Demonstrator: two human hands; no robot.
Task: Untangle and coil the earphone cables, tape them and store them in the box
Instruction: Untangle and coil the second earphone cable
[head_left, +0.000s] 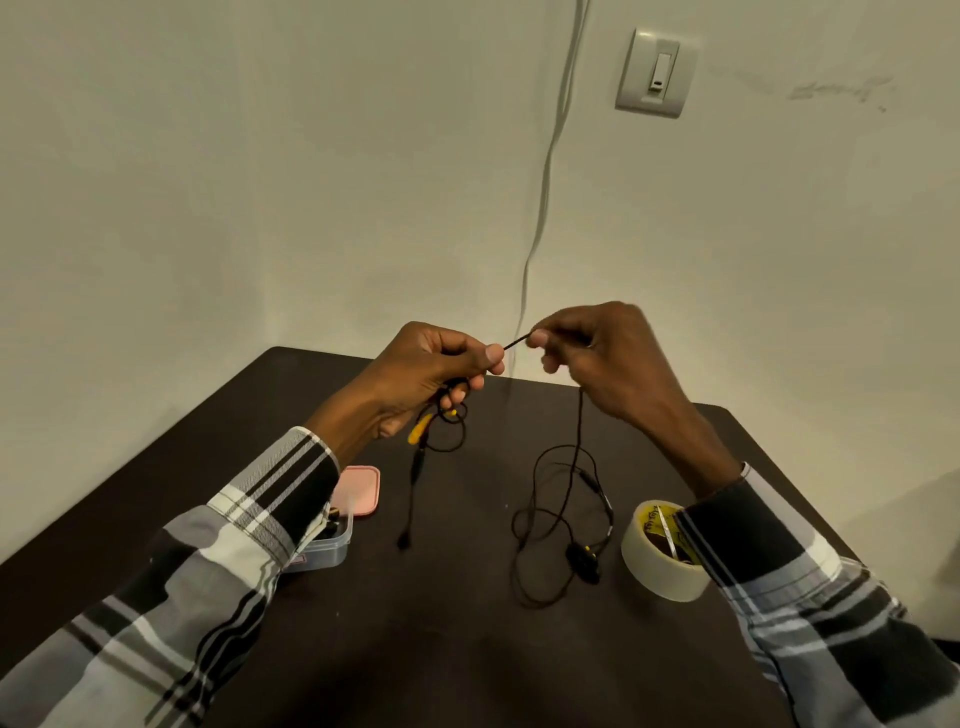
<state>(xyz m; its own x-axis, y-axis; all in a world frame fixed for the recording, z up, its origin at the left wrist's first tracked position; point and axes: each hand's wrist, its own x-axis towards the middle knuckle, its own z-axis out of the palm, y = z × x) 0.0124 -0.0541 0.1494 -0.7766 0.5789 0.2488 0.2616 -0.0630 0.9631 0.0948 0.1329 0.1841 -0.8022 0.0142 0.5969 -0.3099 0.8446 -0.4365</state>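
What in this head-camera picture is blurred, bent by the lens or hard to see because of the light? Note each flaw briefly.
Head view: the right hand is smeared by motion blur; the left hand is sharper. The wide lens bows the table edges. Dim warm light makes the black earphone cable nearly merge with the dark tabletop. No strong glare; the tape roll reads clearly.

Both hands raised close together, left hand (426, 371) and right hand (597, 353) each pinching shut.
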